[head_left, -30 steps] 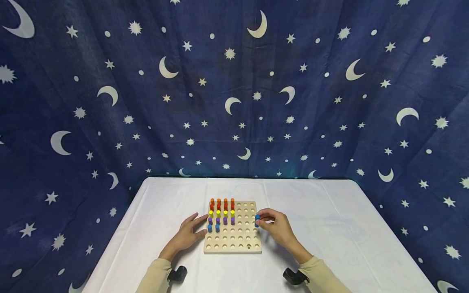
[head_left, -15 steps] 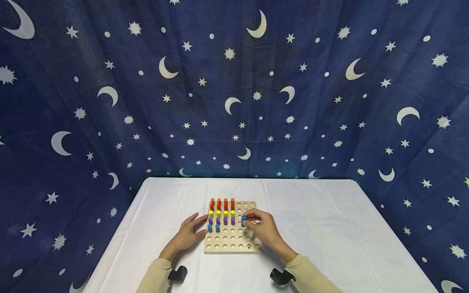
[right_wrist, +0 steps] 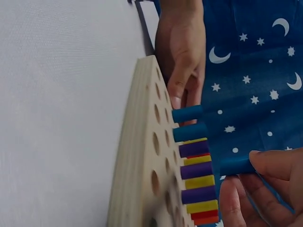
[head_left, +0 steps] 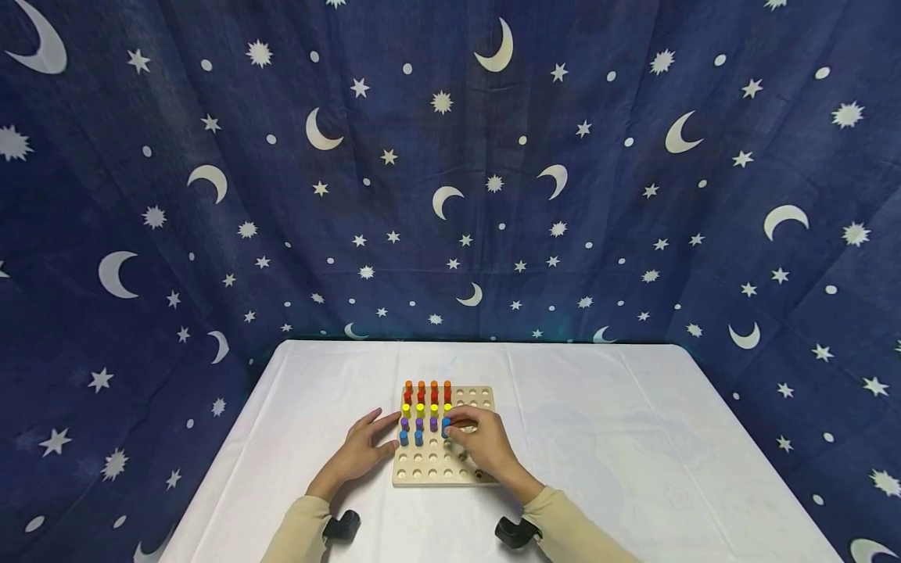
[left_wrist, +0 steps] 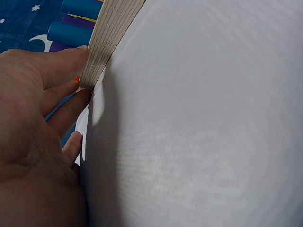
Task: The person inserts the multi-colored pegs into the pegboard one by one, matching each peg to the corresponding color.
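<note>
A wooden pegboard (head_left: 439, 474) lies on the table with upright pegs in its left part. From the far side run rows of orange pegs (head_left: 434, 385), red pegs (head_left: 421, 398), yellow pegs (head_left: 420, 410) and purple pegs (head_left: 419, 424), then two blue pegs (head_left: 418, 439). My left hand (head_left: 360, 453) rests at the board's left edge, its thumb and fingertips against the side with fingers loosely extended. Between thumb and fingers, my right hand (head_left: 489, 442) pinches another blue peg (right_wrist: 236, 166). In the right wrist view that peg is held off the board, level with the purple pegs' tops.
Bare holes fill the right columns and nearer rows of the board. A white cloth (head_left: 598, 438) covers the table. Behind it hangs a dark blue curtain (head_left: 450, 258) with moons and stars. Each wrist wears a black camera mount (head_left: 517, 532).
My right hand has carried the blue peg leftward from the board's right edge, across the board to near the purple row. The left hand has stayed in place.
</note>
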`<state>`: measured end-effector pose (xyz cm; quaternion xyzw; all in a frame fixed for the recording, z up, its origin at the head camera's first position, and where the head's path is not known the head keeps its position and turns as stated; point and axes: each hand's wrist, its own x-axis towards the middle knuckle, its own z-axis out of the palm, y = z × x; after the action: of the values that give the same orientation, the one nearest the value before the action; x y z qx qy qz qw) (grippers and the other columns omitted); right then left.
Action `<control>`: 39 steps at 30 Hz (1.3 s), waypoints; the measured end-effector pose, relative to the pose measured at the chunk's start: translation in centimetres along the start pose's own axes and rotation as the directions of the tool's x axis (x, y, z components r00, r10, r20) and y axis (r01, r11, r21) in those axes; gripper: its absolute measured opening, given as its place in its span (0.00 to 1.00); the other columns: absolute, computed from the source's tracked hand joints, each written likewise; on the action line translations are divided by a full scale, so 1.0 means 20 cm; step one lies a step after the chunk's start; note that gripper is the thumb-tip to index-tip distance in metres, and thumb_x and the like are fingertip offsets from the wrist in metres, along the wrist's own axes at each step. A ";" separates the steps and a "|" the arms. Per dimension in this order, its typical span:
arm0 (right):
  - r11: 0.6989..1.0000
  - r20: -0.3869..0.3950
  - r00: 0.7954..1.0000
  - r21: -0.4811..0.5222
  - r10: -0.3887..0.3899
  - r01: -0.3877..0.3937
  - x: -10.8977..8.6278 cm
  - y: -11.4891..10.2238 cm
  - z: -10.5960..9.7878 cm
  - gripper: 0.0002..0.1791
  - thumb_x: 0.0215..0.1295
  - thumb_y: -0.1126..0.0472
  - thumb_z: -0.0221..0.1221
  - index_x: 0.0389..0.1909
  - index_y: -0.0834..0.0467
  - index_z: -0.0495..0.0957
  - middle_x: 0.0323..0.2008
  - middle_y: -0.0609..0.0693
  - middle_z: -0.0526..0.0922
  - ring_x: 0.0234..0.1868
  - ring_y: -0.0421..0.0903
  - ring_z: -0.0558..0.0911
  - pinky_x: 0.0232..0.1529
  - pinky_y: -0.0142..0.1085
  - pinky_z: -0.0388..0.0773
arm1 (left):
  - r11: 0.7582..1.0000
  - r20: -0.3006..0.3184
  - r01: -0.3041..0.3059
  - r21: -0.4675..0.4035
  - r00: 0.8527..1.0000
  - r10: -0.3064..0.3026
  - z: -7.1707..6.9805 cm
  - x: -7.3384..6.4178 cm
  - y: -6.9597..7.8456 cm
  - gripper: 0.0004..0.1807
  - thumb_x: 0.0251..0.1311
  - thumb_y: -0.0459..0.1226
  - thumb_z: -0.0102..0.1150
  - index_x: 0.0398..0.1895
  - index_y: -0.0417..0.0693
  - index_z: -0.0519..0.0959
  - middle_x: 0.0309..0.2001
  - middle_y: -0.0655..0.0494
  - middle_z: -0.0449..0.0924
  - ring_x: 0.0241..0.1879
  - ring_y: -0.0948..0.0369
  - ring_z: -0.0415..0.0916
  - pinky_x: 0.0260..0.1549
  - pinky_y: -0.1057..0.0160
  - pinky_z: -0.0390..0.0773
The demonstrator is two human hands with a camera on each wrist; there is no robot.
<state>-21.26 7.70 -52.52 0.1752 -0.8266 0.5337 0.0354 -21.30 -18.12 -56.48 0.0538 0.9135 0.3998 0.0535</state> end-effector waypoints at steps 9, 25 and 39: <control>0.999 -0.008 1.000 -0.037 0.008 -0.008 0.01 0.02 0.08 0.09 0.58 0.65 0.68 0.41 0.58 0.86 0.34 0.49 0.89 0.36 0.41 0.86 0.41 0.30 0.82 | 1.000 -0.003 -0.010 0.003 1.000 0.010 0.00 0.00 0.00 0.30 0.59 0.43 0.65 0.66 0.55 0.73 0.73 0.37 0.59 0.73 0.34 0.52 0.66 0.27 0.52; 0.996 -0.008 1.000 -0.091 0.014 -0.015 0.01 0.06 0.16 0.11 0.56 0.66 0.69 0.42 0.58 0.87 0.34 0.50 0.90 0.34 0.41 0.88 0.38 0.29 0.83 | 1.000 -0.004 -0.007 0.000 1.000 0.007 0.00 0.00 -0.01 0.29 0.60 0.43 0.65 0.66 0.56 0.73 0.73 0.37 0.59 0.73 0.34 0.52 0.67 0.27 0.52; 0.988 0.016 1.000 -0.153 0.011 -0.009 0.01 0.07 0.16 0.10 0.54 0.66 0.70 0.39 0.56 0.87 0.32 0.47 0.89 0.31 0.36 0.85 0.35 0.28 0.81 | 0.999 -0.014 -0.031 0.011 0.999 0.031 0.00 -0.01 0.00 0.29 0.59 0.43 0.65 0.66 0.54 0.74 0.72 0.35 0.59 0.72 0.33 0.53 0.66 0.27 0.52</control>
<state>-21.44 5.27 -55.08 0.1722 -0.8663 0.4673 0.0393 -21.16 -18.19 -56.38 0.0652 0.9151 0.3959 0.0406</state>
